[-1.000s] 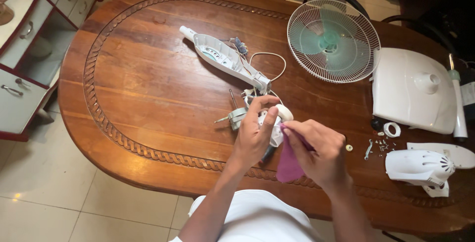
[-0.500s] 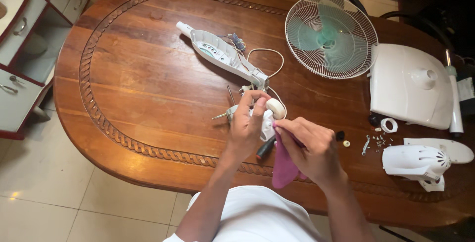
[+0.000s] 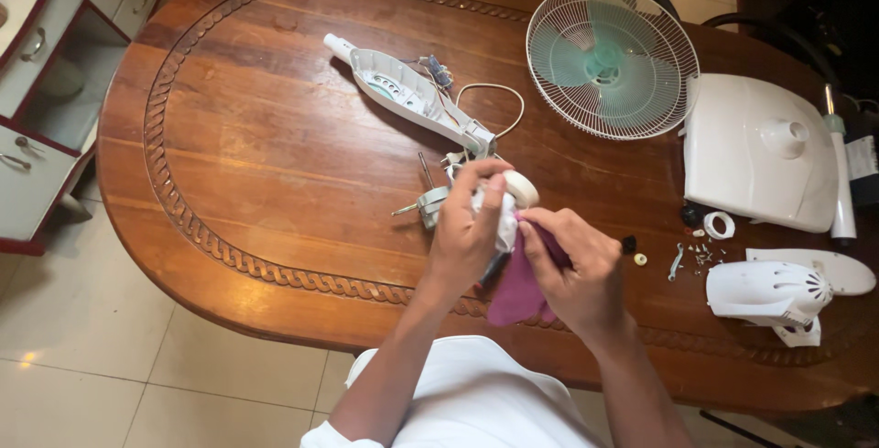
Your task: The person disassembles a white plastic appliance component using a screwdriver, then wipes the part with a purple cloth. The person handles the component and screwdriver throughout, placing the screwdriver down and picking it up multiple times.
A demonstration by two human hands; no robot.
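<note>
Motor (image 3: 499, 201), white, with metal shaft sticking left, is held just above the surface (image 3: 275, 164), near its front edge. Left hand (image 3: 467, 233) grip is closed around the motor. Right hand (image 3: 572, 269) grip is closed on a purple cloth (image 3: 517, 288), pressed against the motor. Behind the motor: white neck housing (image 3: 407, 96) with wires. Behind-right: fan grille (image 3: 612, 59). Right of the motor: white base (image 3: 760, 151), small screws (image 3: 696, 251), white motor cover (image 3: 769, 292).
</note>
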